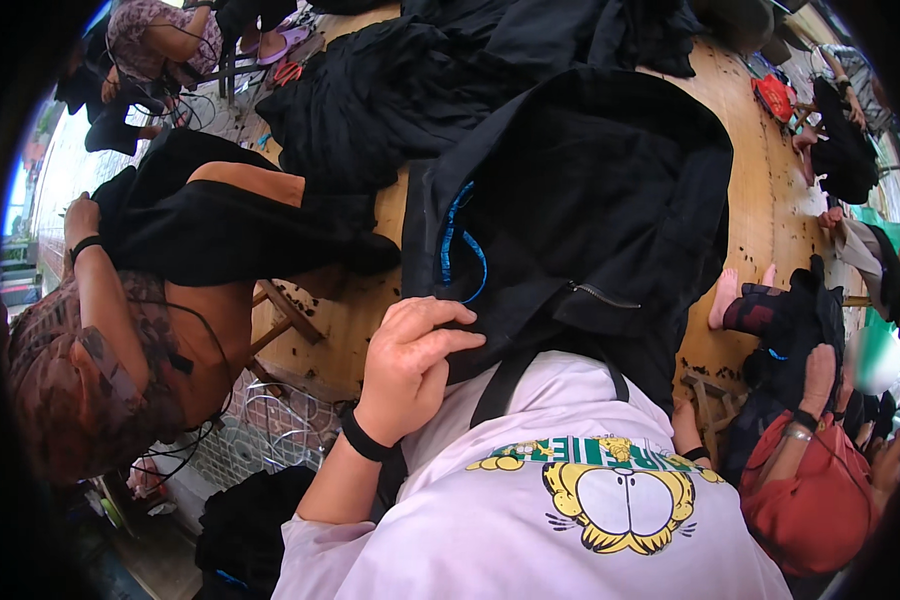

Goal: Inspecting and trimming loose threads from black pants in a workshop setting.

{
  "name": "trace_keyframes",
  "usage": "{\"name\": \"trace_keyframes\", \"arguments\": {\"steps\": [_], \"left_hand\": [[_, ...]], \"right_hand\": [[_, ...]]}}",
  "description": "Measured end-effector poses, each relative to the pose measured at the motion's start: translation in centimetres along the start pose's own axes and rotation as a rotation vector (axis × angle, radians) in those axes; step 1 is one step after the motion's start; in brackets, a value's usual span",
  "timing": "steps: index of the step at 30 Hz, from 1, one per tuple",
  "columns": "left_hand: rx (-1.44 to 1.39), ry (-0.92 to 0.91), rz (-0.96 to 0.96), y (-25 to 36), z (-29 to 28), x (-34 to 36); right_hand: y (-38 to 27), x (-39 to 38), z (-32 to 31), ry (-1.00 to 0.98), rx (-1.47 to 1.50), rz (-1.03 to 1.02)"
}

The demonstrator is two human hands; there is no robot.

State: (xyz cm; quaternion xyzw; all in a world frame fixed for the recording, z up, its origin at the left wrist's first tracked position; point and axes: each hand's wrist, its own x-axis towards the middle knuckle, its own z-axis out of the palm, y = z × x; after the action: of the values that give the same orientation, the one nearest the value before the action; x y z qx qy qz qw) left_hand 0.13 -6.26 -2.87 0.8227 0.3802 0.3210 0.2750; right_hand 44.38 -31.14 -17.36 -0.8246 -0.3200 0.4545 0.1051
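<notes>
Your cartoon-print T-shirt [540, 500] | left hand [415, 355] rests at black zippered garment's [590, 210] edge, grip unclear | right hand [686, 425] mostly hidden, can't tell

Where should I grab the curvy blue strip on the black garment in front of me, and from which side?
I'd probably pinch the blue strip by its lower curve, coming from the near side, where your left hand is. That thin part bows out rightward from the straighter length and lies uncovered on the black garment.
</notes>
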Motion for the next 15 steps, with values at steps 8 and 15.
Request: {"name": "trace_keyframes", "arguments": {"steps": [8,15], "left_hand": [[-0.015,0.322,-0.429,-1.2,1.2,3.7],[-0.507,0.158,-0.784,-2.5,1.2,3.6]], "right_hand": [[-2.3,0.1,-0.5,0.231,-0.119,-0.036],[-2.6,0.5,0.7,0.282,0.107,-0.087]]}}
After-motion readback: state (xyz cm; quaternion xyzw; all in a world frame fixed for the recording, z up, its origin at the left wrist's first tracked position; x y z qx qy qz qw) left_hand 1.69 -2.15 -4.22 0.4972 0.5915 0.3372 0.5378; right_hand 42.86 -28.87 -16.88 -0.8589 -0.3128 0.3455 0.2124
